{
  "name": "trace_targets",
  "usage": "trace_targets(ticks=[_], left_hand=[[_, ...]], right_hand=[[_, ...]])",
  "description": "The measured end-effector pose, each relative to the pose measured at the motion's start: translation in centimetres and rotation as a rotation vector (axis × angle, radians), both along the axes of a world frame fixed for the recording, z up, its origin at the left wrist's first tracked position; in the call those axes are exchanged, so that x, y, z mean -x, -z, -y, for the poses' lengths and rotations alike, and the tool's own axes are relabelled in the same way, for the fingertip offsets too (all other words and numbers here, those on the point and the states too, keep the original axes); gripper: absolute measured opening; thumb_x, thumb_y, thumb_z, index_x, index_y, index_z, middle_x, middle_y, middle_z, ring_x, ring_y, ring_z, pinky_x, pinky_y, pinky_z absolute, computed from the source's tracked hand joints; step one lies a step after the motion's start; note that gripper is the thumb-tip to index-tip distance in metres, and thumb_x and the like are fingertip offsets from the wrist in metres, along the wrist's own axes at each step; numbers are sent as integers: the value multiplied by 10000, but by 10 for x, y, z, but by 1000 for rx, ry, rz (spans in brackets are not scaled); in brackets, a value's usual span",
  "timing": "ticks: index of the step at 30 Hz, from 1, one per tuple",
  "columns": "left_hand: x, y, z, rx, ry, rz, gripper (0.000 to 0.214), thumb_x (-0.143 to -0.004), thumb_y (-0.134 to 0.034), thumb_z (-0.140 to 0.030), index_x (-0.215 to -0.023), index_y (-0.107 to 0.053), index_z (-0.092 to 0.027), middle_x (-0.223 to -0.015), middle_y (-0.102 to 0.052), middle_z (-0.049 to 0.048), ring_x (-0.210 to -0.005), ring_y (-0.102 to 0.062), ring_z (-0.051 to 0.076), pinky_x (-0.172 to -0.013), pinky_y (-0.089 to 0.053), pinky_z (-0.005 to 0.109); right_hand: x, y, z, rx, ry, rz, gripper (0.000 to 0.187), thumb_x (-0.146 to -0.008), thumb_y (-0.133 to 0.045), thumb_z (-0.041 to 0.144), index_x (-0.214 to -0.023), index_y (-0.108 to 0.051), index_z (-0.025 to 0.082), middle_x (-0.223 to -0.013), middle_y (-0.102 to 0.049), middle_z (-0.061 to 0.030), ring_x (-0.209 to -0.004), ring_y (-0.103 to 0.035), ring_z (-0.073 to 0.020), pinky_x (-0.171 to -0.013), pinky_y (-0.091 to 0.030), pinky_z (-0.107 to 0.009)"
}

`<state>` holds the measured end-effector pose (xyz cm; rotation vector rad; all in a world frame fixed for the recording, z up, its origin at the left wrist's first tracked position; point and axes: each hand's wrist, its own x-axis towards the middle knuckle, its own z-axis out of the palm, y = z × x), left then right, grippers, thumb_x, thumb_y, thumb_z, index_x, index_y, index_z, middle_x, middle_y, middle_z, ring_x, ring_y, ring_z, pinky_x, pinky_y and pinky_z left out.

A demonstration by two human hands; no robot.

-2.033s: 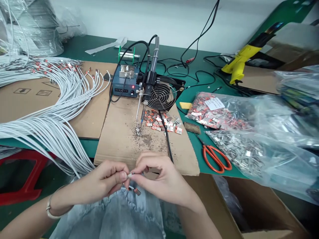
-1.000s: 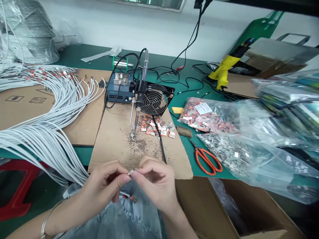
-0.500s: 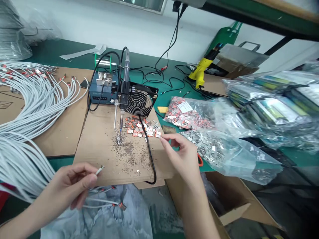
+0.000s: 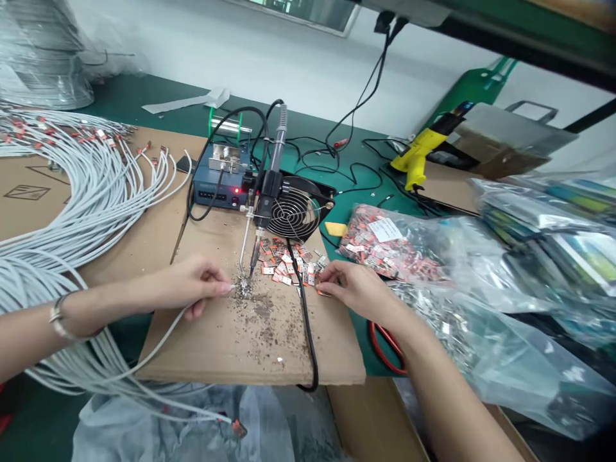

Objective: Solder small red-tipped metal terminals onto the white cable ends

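Note:
My left hand (image 4: 205, 287) is closed in a pinch on the end of a grey cable (image 4: 169, 331). The cable's tip is beside the lower end of a soldering iron (image 4: 264, 208), which is held pointing down in a stand. Solder bits lie under the iron; whether the cable touches its tip I cannot tell. At the right edge of a pile of orange-and-white USB connectors (image 4: 283, 274), my right hand (image 4: 353, 287) has thumb and fingers pinched on a small orange connector (image 4: 323, 293), mostly hidden by the fingertips.
A blue soldering station (image 4: 212, 186) stands behind with a solder spool (image 4: 225, 125) and a fan (image 4: 296, 215). Bundled grey cables (image 4: 96, 218) fill the left. Bags of connectors (image 4: 385, 247) lie right, near red-handled scissors (image 4: 385, 350). A black cord (image 4: 308, 327) crosses the cardboard.
My left hand has moved forward and right, bringing the cable end to the soldering iron's tip. My right hand stays by the connector pile, its fingers now lower on a connector. The view has shifted.

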<state>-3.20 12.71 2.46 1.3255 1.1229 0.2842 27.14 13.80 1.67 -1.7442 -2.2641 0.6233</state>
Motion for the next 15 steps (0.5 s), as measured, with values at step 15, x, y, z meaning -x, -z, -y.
trace_targets(ticks=[15], left_hand=[[-5, 13, -10, 14, 81, 119, 181, -781, -580, -306, -798, -627, -132, -449, -456, -72, -343, -456, 69, -314, -393, 138]], right_hand=[[50, -16, 31, -76, -156, -370, 85, -842, -576, 252, -783, -616, 205, -639, -527, 9, -571, -485, -134, -523, -383, -266]])
